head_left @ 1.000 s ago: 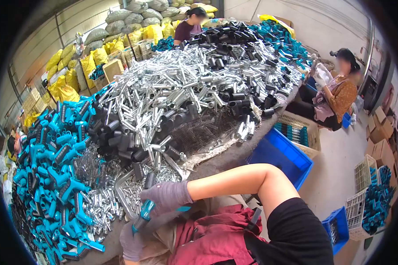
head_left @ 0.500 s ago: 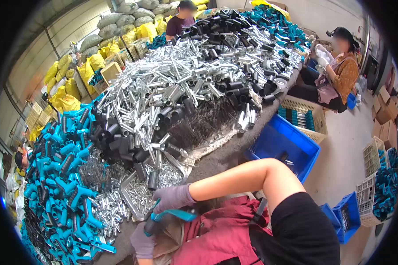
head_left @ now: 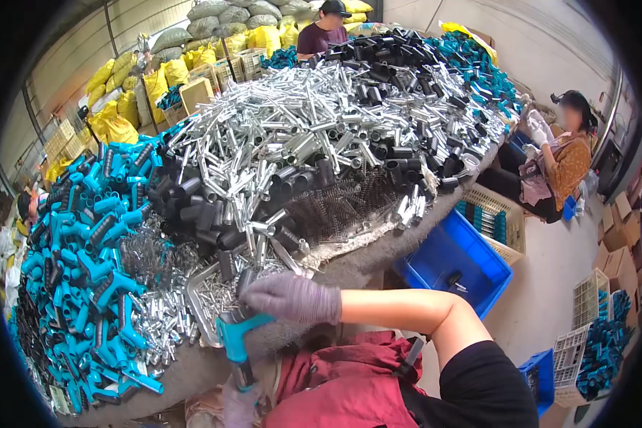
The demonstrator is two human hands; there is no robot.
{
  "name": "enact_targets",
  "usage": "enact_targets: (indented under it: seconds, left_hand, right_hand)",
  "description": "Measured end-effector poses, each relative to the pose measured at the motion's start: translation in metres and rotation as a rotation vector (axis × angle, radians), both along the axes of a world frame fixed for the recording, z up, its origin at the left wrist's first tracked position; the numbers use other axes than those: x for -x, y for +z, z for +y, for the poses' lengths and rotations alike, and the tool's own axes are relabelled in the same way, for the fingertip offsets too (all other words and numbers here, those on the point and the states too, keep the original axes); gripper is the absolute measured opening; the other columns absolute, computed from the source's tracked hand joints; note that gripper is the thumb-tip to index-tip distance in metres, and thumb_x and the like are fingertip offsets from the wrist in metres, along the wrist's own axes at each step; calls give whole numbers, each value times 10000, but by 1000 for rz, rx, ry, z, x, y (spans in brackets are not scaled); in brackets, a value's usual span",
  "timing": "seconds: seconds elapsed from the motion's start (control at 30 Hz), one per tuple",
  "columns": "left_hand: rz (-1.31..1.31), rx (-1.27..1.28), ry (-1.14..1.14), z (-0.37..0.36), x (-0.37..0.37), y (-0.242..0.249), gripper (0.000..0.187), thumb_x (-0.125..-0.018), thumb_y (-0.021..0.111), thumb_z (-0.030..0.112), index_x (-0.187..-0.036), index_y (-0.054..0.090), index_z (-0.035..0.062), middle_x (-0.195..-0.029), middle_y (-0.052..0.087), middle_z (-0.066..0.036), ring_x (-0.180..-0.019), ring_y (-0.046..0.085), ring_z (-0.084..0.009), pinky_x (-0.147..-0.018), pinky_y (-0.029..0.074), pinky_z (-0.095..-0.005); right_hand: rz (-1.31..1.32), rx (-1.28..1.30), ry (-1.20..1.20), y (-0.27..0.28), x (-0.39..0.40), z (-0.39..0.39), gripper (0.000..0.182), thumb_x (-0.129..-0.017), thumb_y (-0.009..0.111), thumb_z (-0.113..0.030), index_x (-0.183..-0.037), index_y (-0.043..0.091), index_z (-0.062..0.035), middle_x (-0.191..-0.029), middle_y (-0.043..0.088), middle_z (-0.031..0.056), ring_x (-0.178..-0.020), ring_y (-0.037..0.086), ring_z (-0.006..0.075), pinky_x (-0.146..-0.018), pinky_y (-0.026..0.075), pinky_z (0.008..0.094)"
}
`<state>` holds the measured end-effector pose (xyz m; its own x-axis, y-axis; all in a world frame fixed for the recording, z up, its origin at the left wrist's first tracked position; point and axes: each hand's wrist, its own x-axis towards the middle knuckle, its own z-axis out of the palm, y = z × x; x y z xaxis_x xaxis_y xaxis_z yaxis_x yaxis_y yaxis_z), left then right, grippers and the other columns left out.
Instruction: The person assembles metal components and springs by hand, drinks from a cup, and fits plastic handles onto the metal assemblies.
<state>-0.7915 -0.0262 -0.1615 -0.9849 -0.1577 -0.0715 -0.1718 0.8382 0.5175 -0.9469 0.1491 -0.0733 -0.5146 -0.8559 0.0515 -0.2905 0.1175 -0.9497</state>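
Note:
A teal handle with a black lower section stands nearly upright near my body. My gloved left hand is closed round its black lower end, partly cut by the frame's bottom. Just above the handle, my gloved right hand has its fingers bent together at its upper end; what they hold is hidden. A black tube lies right behind those fingers. Beside them a metal tray holds small silver pins. Teal handles are heaped at left, and silver tubes are piled farther back.
Springs lie mid-table. A blue bin and a cream crate stand right of the table edge. One person sits at right, another at the back. Crates of teal parts stand at lower right.
The view has shifted. My right hand has turned and moved up off the handle's middle, and the handle now stands more upright. My left hand sits lower in the frame.

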Motion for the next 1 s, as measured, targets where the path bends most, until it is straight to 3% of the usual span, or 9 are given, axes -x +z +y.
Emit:
enact_targets:
  seconds: [0.07,0.23,0.27,0.37,0.53,0.67,0.77,0.9,1.0]
  left_hand:
    - [-89,-8,-78,20,-9,-10,453,-703,707,430,-955,613,65,-782,639,-177,-744,621,-383,-648,484,-441]
    - [-249,-81,-87,5,-72,-49,479,-707,705,458,-955,613,59,-782,639,-179,-741,623,-379,-651,485,-441]
    - [99,-288,71,10,-71,-14,576,-708,683,545,-986,614,45,-778,646,-171,-738,630,-369,-660,490,-437]
    - [-95,-563,378,26,-39,40,613,-712,681,538,-1048,597,32,-865,644,-163,-809,633,-298,-721,490,-395]
    - [-244,-1125,-269,49,-29,-34,519,-744,715,295,-1165,548,41,-1047,619,-89,-974,567,-163,-850,444,-352]
    - [-274,-1025,123,28,-22,11,546,-733,722,413,-1112,545,62,-881,624,-94,-836,602,-230,-762,462,-363]
    - [-151,-644,-162,56,-14,-24,518,-739,712,417,-1076,553,57,-838,627,-134,-801,615,-310,-749,466,-401]
    - [-6,-845,22,38,-14,-9,501,-743,680,411,-1089,565,68,-859,624,-176,-843,619,-317,-758,465,-399]
    - [-192,-843,-33,51,-7,-39,463,-752,669,403,-1049,569,62,-865,629,-176,-833,625,-310,-745,470,-395]
  right_hand:
    - [435,348,18,-12,-22,-11,340,-909,460,-325,-973,611,-26,-928,625,154,-855,597,299,-782,469,364]
    - [187,47,155,8,5,-12,354,-908,473,-334,-991,614,-20,-929,622,158,-827,614,296,-766,484,368]
    - [115,22,119,6,14,-8,357,-906,484,-336,-998,614,-16,-934,619,162,-833,619,292,-765,486,369]
    - [241,233,161,15,-12,1,373,-909,498,-314,-1081,584,5,-1016,611,175,-980,589,302,-864,451,376]
    - [225,-57,103,45,11,10,337,-868,508,-205,-1100,608,18,-1161,594,165,-1087,561,264,-941,420,344]
    - [89,289,50,28,-10,38,347,-867,512,-208,-1094,594,41,-1164,577,184,-1098,541,259,-948,400,356]
    - [479,140,301,43,3,26,358,-850,517,-197,-1110,589,38,-1207,561,174,-1144,512,268,-978,376,370]
    - [3,-103,-164,12,23,53,389,-870,491,-220,-1162,572,25,-1248,536,178,-1175,496,284,-1018,336,366]
    - [435,217,408,29,3,34,460,-863,507,-367,-1142,617,-18,-1326,450,215,-1293,357,370,-1067,244,452]
